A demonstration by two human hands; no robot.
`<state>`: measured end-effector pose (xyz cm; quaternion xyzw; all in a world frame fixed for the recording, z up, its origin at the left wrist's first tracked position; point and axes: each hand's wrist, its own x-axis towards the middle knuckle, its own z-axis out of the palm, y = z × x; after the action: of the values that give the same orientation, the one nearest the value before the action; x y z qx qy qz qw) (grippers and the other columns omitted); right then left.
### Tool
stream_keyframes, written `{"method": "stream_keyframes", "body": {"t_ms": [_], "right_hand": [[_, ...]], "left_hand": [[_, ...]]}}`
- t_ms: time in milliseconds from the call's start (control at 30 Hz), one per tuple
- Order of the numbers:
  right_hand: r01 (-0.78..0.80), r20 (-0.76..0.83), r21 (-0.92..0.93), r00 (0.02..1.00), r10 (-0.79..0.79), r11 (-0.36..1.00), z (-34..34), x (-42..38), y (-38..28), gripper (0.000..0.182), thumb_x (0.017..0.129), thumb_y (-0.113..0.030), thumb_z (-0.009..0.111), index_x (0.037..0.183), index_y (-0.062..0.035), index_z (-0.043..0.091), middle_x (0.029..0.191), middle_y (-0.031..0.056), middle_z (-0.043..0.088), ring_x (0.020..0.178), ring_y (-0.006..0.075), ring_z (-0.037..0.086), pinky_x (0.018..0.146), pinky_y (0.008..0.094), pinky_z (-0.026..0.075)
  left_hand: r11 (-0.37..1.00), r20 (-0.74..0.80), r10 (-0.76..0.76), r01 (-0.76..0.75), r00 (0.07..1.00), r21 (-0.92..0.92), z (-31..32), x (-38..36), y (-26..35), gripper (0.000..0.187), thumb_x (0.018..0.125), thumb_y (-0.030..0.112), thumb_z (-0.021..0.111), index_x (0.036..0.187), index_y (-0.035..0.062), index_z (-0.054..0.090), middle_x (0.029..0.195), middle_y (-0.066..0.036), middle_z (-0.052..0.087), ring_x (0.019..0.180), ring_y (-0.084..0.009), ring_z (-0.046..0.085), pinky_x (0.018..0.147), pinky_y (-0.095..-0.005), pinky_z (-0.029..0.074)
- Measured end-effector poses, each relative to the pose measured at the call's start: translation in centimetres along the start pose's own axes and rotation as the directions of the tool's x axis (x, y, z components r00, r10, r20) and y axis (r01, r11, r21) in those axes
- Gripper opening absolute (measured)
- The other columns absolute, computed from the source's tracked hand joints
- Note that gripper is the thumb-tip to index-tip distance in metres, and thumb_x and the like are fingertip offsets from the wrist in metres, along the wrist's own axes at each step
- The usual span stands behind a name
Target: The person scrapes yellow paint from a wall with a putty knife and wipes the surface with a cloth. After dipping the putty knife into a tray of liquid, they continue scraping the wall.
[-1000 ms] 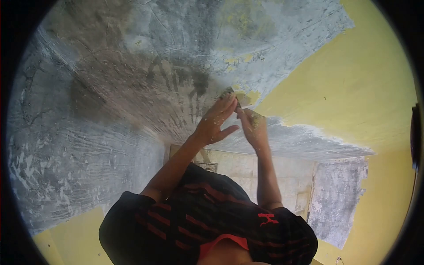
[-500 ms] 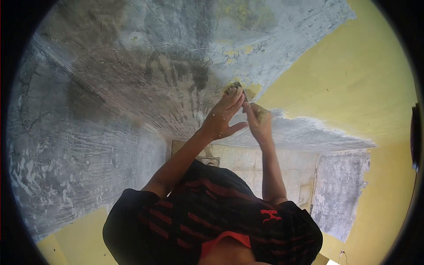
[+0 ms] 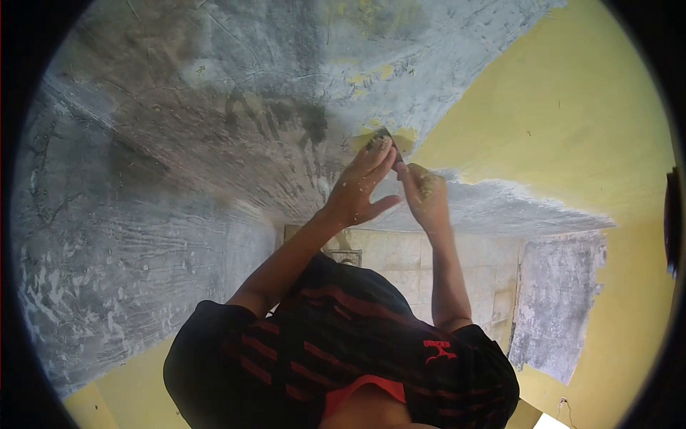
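Observation:
My right hand (image 3: 426, 191) is closed around the lower end of a dark scraper (image 3: 397, 157), its blade slanting up against the wall at a remaining patch of yellow paint (image 3: 409, 136). Against the blade lie the outstretched fingers of my left hand (image 3: 363, 182), while its thumb points right, apart from the fingers. Pale crumbs of paint stick to the backs of both hands. Part of the scraper is hidden behind my left fingers.
Scraped grey wall (image 3: 164, 243) spreads to the left and above. Yellow painted wall (image 3: 557, 121) covers the right, with a ragged edge. Below is a pale tiled surface (image 3: 396, 268) with a small square fitting (image 3: 348, 257). A wire (image 3: 564, 407) shows at lower right.
My view has shifted slightly, so the wall marks sit a little further left and up. The right hand and scraper have moved slightly right; the left hand stays against the blade.

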<state>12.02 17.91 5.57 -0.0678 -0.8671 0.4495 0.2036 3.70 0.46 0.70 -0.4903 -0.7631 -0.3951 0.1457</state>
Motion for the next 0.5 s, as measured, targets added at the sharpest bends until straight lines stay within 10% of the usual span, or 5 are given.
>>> {"method": "stream_keyframes", "body": {"t_ms": [500], "right_hand": [[-0.019, 0.090, -0.070, 0.996, 0.025, 0.997, -0.3, 1.1, -1.7, 0.025, 0.103, -0.020, 0.066, 0.090, 0.0017, 0.072, 0.070, 0.0249, 0.063, 0.060, 0.0429, 0.062, 0.059, 0.0475, 0.048]], "left_hand": [[0.995, -0.034, -0.080, 0.078, 0.996, -0.065, 0.5, -0.2, 0.3, 0.111, 0.089, 0.067, 0.074, 0.164, -0.0045, 0.034, 0.173, -0.027, 0.025, 0.161, -0.0429, 0.026, 0.129, -0.0556, 0.024]]}}
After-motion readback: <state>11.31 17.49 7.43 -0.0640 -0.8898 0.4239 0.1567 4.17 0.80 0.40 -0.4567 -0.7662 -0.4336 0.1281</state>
